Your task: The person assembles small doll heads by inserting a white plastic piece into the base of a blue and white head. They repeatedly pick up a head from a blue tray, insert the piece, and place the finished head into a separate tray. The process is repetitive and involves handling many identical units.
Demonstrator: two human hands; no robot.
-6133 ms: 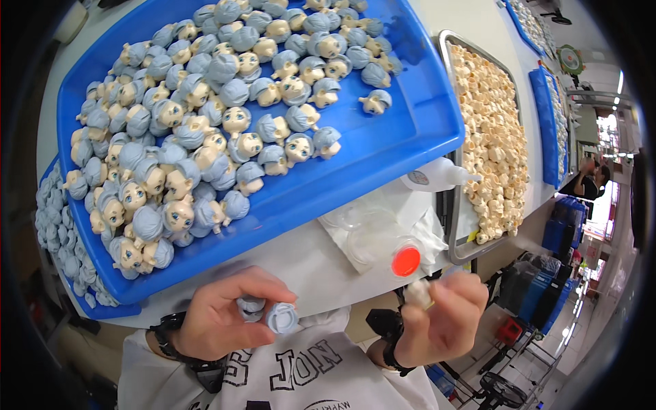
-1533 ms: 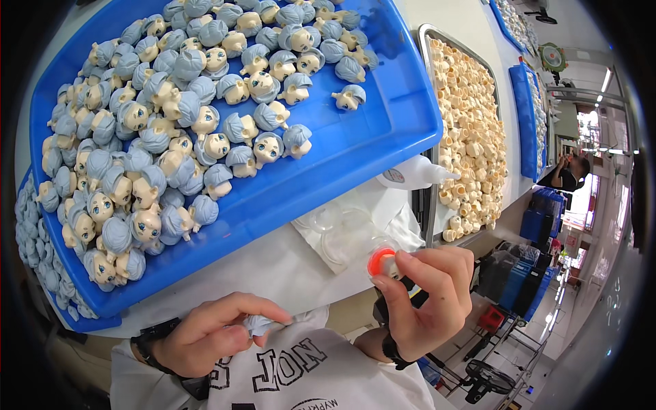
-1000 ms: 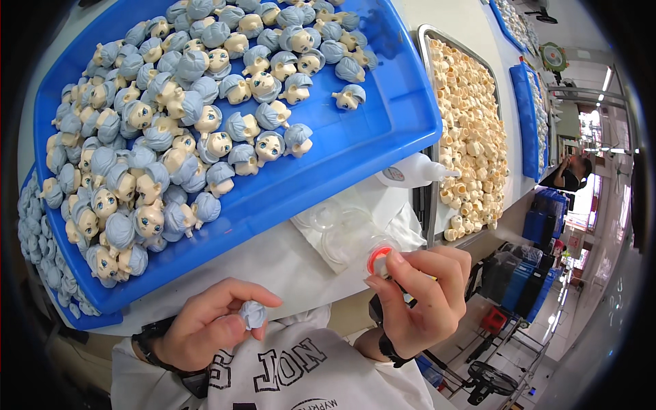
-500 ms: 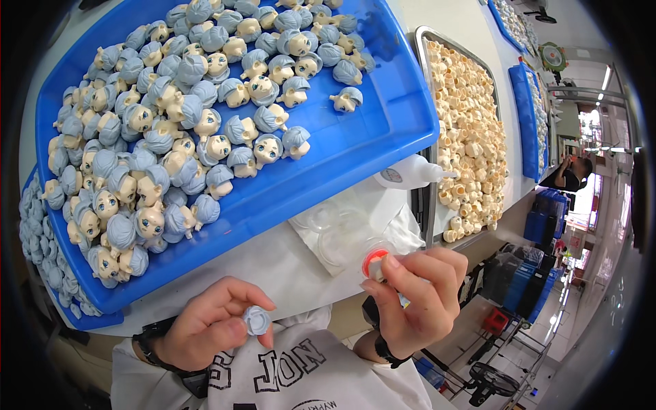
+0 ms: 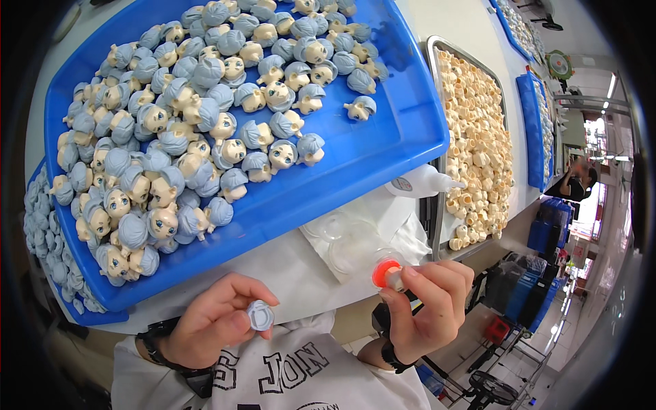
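Observation:
My left hand [image 5: 222, 313] pinches a small light-blue doll hair piece [image 5: 260, 315] between thumb and fingers, its hollow side facing up. My right hand [image 5: 432, 305] has thumb and forefinger closed on a small pale, skin-coloured doll part [image 5: 394, 279], mostly covered by the fingertips. That part is at a round bright-red dish [image 5: 385, 271] on the table's near edge; whether it touches the red surface, I cannot tell. Beyond both hands, a big blue tray [image 5: 273, 225] holds many doll heads [image 5: 282, 154] with blue hair and painted faces.
Skin-coloured parts [image 5: 476, 150] fill a metal tray [image 5: 437, 96] on the right. A white squeeze bottle [image 5: 421, 182] lies by it, near see-through round lids [image 5: 346, 254] on a white cloth [image 5: 321, 239]. Blue hair pieces [image 5: 58, 239] lie at far left. Someone [image 5: 578, 183] is in the background.
The view has shifted, so the trays appear lower and further right. My right hand has brought the pale part over the red dish's middle. The hair piece has turned its hollow side more upward.

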